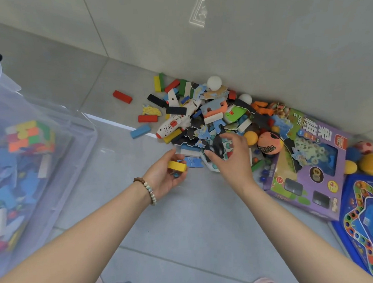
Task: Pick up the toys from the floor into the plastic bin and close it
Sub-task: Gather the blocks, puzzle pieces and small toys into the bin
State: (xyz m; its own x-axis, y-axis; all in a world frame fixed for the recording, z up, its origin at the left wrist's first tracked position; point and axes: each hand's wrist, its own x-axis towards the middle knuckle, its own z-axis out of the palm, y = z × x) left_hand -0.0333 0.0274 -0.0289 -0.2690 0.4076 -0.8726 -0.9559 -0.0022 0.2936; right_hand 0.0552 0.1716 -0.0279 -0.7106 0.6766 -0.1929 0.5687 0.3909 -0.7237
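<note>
- The left hand [165,175] lies palm-up, gripping a yellow wooden block [177,166] over small glass marbles [175,175], probably gathering a handful for one trip.
- The right hand [232,156] spreads over the jumbled pile of blocks and puzzle pieces [204,120] on the floor. I cannot tell whether it has pinched anything.
- The part-filled translucent plastic bin [59,113] stands well left.
- A purple cardboard game box [309,169] crowds the pile's right side.
</note>
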